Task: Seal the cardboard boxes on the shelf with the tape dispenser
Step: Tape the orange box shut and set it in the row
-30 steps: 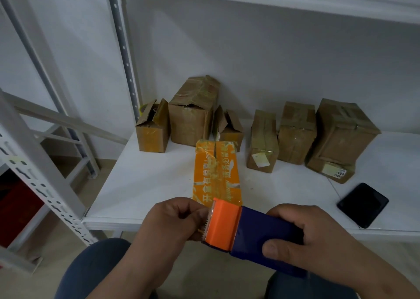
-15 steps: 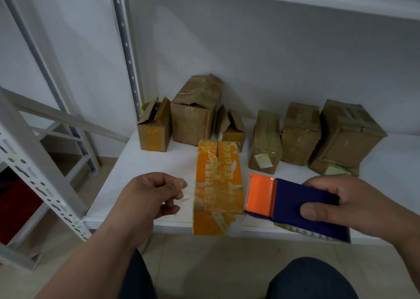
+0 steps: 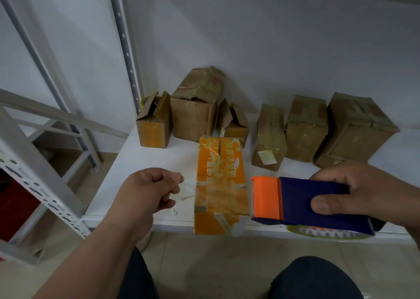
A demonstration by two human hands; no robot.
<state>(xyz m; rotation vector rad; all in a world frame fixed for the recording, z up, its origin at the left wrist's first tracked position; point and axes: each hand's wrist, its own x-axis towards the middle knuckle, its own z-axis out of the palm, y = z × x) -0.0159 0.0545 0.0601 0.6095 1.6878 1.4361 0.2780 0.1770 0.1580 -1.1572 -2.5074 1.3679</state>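
An orange cardboard box (image 3: 219, 182) lies at the front edge of the white shelf (image 3: 156, 153), its near end hanging over the edge. My right hand (image 3: 354, 196) grips the blue and orange tape dispenser (image 3: 304, 202) just right of the box, its orange head beside the box's side. My left hand (image 3: 150, 190) is left of the box and pinches the end of a clear strip of tape (image 3: 186, 188) that stretches across the box top toward the dispenser. Several brown boxes stand in a row at the back, two with open flaps (image 3: 154, 126) (image 3: 234, 121).
A grey perforated upright (image 3: 123, 46) rises at the shelf's left rear. A second rack's frame (image 3: 41, 185) stands to the left. Taller closed brown boxes (image 3: 196, 107) (image 3: 354, 128) line the wall. My knees (image 3: 313, 278) are below the shelf edge.
The dispenser moved from in front of the orange box to its right side. My left hand drew away to the left, pulling tape out across the box. The camera moved closer.
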